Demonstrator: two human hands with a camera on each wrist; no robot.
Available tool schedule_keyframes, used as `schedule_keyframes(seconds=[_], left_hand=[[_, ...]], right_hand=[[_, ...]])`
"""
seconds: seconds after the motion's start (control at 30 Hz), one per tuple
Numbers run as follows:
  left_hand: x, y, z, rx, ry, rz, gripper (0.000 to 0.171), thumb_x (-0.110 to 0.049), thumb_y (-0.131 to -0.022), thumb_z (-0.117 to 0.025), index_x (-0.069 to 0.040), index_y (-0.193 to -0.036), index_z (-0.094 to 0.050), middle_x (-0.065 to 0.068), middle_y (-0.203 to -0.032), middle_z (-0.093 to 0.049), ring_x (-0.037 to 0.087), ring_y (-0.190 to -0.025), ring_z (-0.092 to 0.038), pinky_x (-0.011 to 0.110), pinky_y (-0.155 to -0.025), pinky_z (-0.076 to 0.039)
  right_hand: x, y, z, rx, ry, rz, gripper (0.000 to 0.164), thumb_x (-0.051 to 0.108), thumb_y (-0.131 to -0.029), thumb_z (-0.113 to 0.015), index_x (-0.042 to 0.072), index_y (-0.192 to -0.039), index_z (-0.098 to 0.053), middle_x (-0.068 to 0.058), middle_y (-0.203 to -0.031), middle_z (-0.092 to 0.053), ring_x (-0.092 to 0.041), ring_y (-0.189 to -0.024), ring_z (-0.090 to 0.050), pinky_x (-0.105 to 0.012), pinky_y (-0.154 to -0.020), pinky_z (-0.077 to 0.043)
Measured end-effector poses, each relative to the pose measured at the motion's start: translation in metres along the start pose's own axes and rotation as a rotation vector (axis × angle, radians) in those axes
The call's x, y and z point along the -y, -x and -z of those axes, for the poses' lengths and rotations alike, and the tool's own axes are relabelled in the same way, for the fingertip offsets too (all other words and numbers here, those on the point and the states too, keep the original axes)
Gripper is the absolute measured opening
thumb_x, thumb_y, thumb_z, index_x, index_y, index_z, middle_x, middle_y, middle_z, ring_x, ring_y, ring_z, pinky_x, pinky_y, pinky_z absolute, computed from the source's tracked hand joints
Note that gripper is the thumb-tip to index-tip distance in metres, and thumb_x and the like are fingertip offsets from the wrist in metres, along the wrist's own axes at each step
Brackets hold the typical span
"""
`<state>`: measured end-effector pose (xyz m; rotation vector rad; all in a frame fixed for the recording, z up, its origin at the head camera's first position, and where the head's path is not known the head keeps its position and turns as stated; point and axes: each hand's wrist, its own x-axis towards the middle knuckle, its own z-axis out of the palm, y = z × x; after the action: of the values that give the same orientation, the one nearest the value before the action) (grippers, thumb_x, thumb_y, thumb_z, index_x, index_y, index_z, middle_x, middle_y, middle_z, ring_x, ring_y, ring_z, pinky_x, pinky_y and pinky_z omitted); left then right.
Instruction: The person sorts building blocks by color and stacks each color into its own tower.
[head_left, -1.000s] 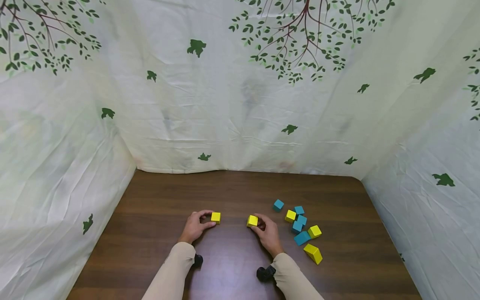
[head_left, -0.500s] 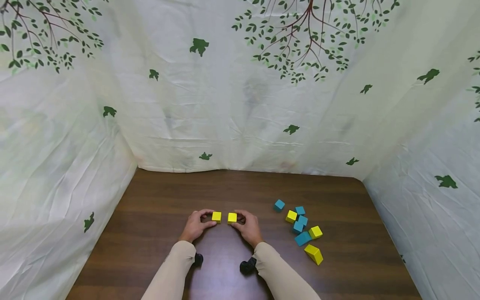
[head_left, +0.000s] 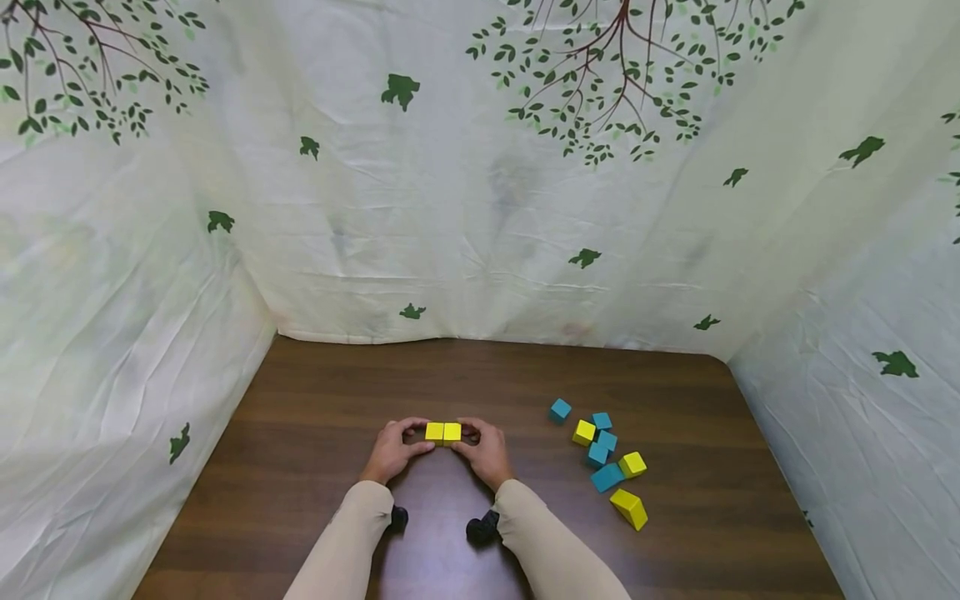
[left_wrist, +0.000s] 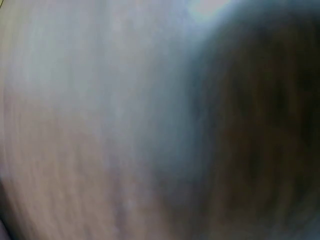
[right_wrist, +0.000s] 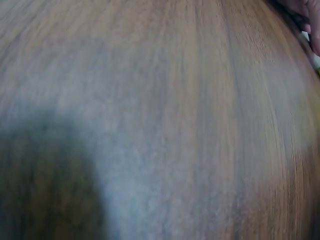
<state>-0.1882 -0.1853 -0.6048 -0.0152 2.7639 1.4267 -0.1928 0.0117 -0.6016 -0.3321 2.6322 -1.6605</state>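
Two yellow cubes stand side by side on the brown table in the head view, their faces touching. My left hand (head_left: 390, 451) pinches the left yellow cube (head_left: 434, 432) between thumb and fingers. From the other side, my right hand (head_left: 486, 453) grips the right yellow cube (head_left: 452, 432) the same way. In the right wrist view only a bit of the right hand's fingers (right_wrist: 314, 22) shows at the top right corner. The left wrist view holds just blurred table surface and a dark shadow.
To the right on the table (head_left: 337, 383) lies a loose group of blocks: several blue ones such as the blue block (head_left: 607, 477), two yellow cubes, and a yellow wedge-like block (head_left: 629, 508). A white leaf-printed cloth (head_left: 480, 208) hangs behind and at both sides.
My right hand has moved left with its yellow cube until that cube meets the one in my left hand. The left hand has stayed nearly still.
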Motion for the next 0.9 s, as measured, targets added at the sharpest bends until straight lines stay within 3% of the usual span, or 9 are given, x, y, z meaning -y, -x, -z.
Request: schedule_keyframes(seconds=[0.9], left_hand=[[0.0008,-0.0007,0.0002,0.004,-0.003,-0.014,0.036,-0.016,-0.076,-0.082,-0.011,-0.110,-0.071,0.003,-0.100,-0.064,0.022,-0.093,-0.052,0.040,-0.083,-0.041]], right_hand=[[0.0024,0.0025,-0.0032,-0.013,0.007,-0.038,0.042,0.008,-0.079,-0.079,0.004,-0.119,-0.065,-0.007,-0.103,-0.068,-0.020,-0.091,-0.062,-0.036,-0.084,-0.051]])
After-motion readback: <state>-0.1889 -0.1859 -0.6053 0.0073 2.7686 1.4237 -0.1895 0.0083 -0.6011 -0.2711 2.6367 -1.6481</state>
